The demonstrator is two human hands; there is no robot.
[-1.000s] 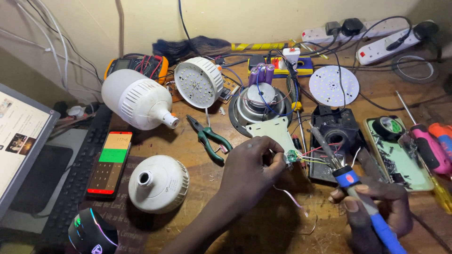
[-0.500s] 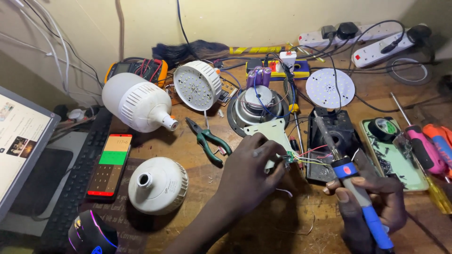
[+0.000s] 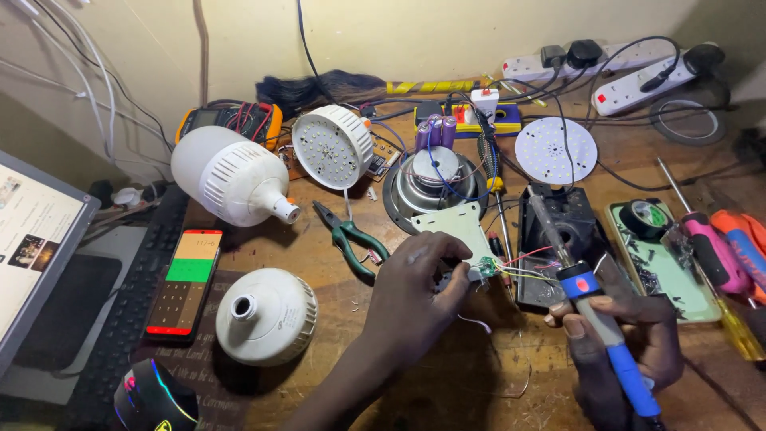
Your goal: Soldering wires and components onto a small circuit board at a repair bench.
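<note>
We see the left hand [image 3: 415, 295] pinching a small green circuit board [image 3: 486, 269] at centre frame, fingers curled narrow around its near edge, thumb side pressing it down against the off-white plate [image 3: 459, 227] lying just at its 11 o'clock. Thin coloured wires [image 3: 527, 267] run from the board toward 3 o'clock and touch the black holder [image 3: 570, 231].

The right hand [image 3: 630, 343] wraps closed around the blue soldering iron [image 3: 606, 335], pen-style grip low on the handle, red collar above the fingers, metal tip pointing to 11 o'clock, near the board but apart from it as far as we can tell.

We judge the board light, stiff, brittle; hold by bare edges only, not by components. Wires are soft, joints fragile, so no tugging. The iron is rigid and likely hot at the front; grip the handle only.

Green-handled pliers [image 3: 351, 237] lie at 10 o'clock of the left hand, a white lamp shell [image 3: 267, 315] at 9 o'clock.
</note>
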